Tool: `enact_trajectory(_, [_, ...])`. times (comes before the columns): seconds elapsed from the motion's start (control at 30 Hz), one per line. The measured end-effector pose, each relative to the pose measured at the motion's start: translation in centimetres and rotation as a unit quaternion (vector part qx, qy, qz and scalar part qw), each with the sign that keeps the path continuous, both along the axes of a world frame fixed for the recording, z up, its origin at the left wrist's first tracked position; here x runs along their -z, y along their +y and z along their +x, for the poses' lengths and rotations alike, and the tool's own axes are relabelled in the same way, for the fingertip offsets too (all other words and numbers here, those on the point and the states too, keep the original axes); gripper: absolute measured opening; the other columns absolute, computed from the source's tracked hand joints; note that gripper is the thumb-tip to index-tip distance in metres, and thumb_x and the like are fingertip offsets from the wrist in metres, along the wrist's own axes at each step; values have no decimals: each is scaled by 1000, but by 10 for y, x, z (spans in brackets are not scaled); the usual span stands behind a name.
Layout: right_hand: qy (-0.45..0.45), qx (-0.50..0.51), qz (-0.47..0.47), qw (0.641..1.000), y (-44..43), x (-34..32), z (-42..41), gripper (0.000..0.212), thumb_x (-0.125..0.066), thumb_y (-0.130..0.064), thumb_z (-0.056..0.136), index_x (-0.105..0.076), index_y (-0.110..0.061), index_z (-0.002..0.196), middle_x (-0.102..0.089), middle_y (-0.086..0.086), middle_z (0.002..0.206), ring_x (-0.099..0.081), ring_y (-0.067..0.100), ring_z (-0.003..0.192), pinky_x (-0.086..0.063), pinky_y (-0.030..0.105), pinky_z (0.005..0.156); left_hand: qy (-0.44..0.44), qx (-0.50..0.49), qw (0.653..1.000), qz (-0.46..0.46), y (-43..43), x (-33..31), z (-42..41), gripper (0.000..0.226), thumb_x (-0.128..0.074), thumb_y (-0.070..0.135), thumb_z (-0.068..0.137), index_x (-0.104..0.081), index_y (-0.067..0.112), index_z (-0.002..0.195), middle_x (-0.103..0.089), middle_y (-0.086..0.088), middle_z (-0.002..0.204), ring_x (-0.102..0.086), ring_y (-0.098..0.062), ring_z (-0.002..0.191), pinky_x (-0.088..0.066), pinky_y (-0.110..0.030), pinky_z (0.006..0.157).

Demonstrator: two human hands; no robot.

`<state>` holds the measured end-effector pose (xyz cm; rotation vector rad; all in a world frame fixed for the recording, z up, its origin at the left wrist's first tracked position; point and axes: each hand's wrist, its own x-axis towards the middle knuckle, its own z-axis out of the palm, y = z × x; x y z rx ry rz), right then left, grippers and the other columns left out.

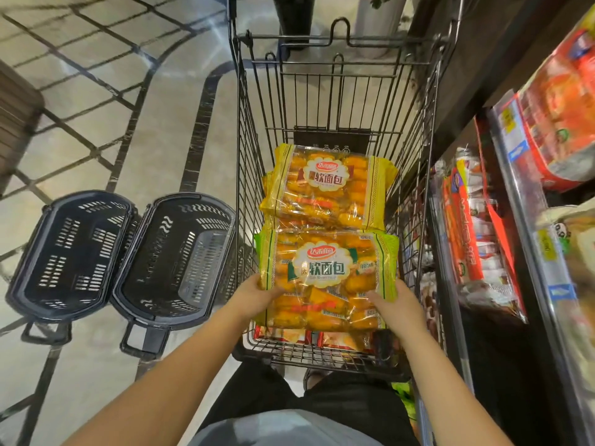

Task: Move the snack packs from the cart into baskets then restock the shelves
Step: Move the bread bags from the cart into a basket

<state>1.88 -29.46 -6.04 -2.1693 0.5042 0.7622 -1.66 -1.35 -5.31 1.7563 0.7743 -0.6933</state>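
Head view: both forearms are reaching forward into the cart (338, 62). The left hand (254, 292) is gripping the left edge of the green-edged snack pack (325, 275) and the right hand (396, 304) is gripping its right edge. The thumbs are lying on top, while the fingers are curling under the wrapper and are mostly hidden. This two-sided hold is probably keeping the wide, soft bag level so nothing is getting crushed. The pack is sitting at the near end of the cart, on top of red packs (283, 333) that are showing beneath its near edge. Just beyond it, a yellow-edged pack (328, 185) is lying on a further stack; whether the two are touching is unclear. Judgement: the lift-out is only beginning. The cart's wire sides are rising above the pack, so it is needing to go straight up before swinging left. On that side, the nearer basket (167, 259) and the farther basket (74, 252) are standing side by side on the floor (96, 123), mouths up. The shelf (547, 268) is crowding the cart's right side, leaving little swing room there.
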Motion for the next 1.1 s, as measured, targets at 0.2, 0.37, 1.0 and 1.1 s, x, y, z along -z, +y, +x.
enact_trajectory(0.2, [-62,1,63,996,-7,-41,10,60,-71,-45,90,-52,-22,142,-60,-3,139,-58,23,127,-50,44,101,-49,17,998,-25,21,-37,2,36,-71,36,95,-63,25,129,-74,8,117,-70,-9,103,-54,-39,99])
enact_trajectory(0.37, [-163,-27,75,983,9,-72,31,69,-66,-67,84,-59,-15,129,-65,-3,125,-57,20,119,-45,39,105,-105,-49,991,-63,45,-64,-14,31,-71,37,95,-67,29,125,-76,6,117,-72,-15,109,-56,-46,99])
enact_trajectory(1.0, [-233,-237,70,941,314,-100,44,24,-71,-26,93,-75,-19,116,-75,-2,106,-68,16,95,-54,32,84,-134,-350,922,-91,264,-90,-138,21,-68,32,97,-72,23,116,-79,-1,111,-72,-24,111,-47,-52,110])
enact_trajectory(1.1, [-223,-265,52,937,381,-95,37,16,-70,-22,93,-75,-21,108,-71,-10,88,-61,0,74,-41,7,60,-118,-398,904,-104,315,-78,-154,15,-62,23,102,-73,18,111,-79,-7,108,-73,-28,107,-52,-49,105])
